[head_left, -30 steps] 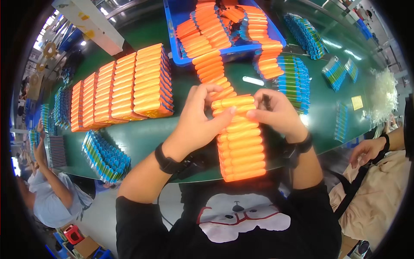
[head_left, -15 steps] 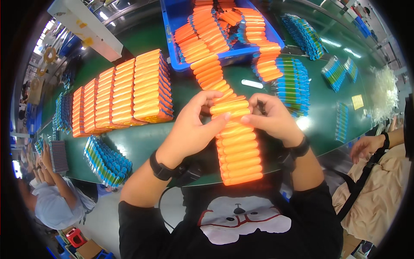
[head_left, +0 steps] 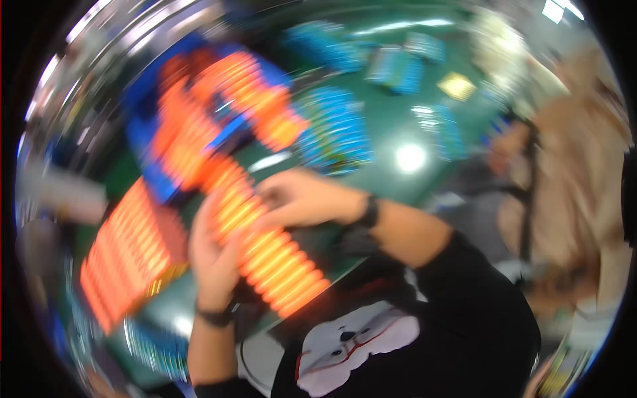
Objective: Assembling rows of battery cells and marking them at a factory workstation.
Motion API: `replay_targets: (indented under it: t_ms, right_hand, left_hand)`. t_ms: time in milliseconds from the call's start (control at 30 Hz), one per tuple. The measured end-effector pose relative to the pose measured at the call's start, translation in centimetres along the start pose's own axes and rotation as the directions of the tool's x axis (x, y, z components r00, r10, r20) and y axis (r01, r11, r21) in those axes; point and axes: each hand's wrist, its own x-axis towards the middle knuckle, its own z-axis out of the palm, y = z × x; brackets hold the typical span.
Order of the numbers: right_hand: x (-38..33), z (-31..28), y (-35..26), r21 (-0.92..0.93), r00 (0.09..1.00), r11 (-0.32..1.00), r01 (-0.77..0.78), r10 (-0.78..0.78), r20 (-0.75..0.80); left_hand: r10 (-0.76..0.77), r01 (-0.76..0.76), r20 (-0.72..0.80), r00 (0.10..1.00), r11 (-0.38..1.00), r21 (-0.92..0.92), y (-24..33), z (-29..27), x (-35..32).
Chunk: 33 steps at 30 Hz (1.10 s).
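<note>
A long strip of joined orange tubes (head_left: 282, 268) runs slantwise from a blue bin (head_left: 142, 142) toward my body. My left hand (head_left: 215, 249) wraps its left edge, thumb on top. From the other side my right hand (head_left: 312, 199) grips the strip's right edge, thumb and bent fingers close together. Motion smears the fingertips. More orange strips (head_left: 189, 132) lie heaped in the bin, one hanging over its rim.
Stacked orange strips (head_left: 133, 252) stand left on the green table (head_left: 391, 132). Blue-green strips (head_left: 335, 126) lie right of the bin, near a small yellow pad (head_left: 456, 86) and a pile of clear plastic (head_left: 497, 50). Another person (head_left: 570, 166) is at the right.
The whole view has swung to the right and blurred, so the bin and stacks appear farther left and tilted. Both hands still hold the orange strip.
</note>
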Motion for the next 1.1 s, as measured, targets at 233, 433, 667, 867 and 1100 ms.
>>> replay_targets:
  t_ms: [233,433,667,867,1100]
  right_hand:
    - [-0.5,1.2,-0.5,-0.171,0.997,0.985,0.037,-0.048,-0.063]
    - [0.9,1.8,0.2,-0.168,0.995,0.981,0.096,-0.101,-0.024]
    - [0.2,0.4,-0.1,0.037,0.958,0.988,0.147,-0.133,-0.256]
    - [0.6,0.1,-0.3,0.442,0.978,0.893,0.082,0.013,-0.208]
    - [0.6,1.6,-5.6,0.003,0.936,0.962,0.274,-0.266,-0.232]
  left_hand:
    - [0.06,-0.06,0.003,0.998,0.995,-0.078,-0.7,-0.2,-1.3]
    - [0.125,-0.114,-0.057,0.991,0.979,0.167,-1.5,-1.6,-1.2]
    - [0.109,-0.107,0.002,0.994,0.981,0.164,-1.0,-0.8,0.3]
    - [0.074,-0.071,0.072,0.995,0.996,-0.048,-1.3,-1.9,-0.4]
    - [0.163,-0.174,0.067,0.984,0.961,0.214,-1.6,-2.4,0.1]
